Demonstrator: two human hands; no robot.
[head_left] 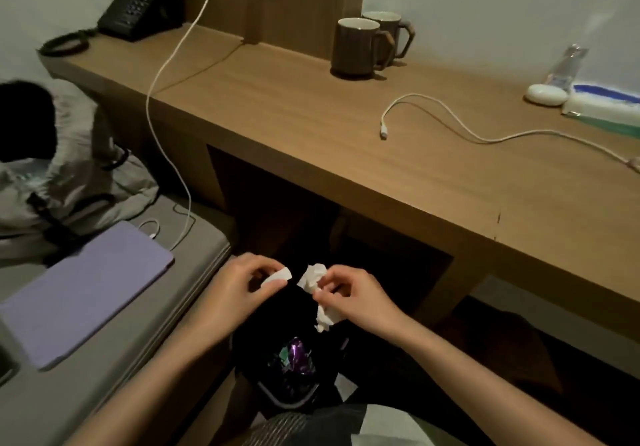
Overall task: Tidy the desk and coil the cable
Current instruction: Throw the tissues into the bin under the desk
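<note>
Both my hands hover below the desk's front edge, over a dark waste bin (289, 399) with a purple wrapper (300, 359) inside. My left hand (239, 286) pinches a small white scrap of tissue (278, 276). My right hand (349, 295) grips a crumpled white tissue (317, 281) that hangs down past the palm. On the wooden desk (311, 127) a white cable (460, 127) lies loose and uncoiled, its plug end near the middle and the rest running off to the right.
Two brown mugs (360, 45) stand at the desk's back. A white case (546, 94), a plastic bottle (566, 64) and a tissue pack (606, 104) sit far right. A black phone (142, 2) sits far left. A second white cable (166, 75) hangs to a purple tablet (83, 289) on the bed.
</note>
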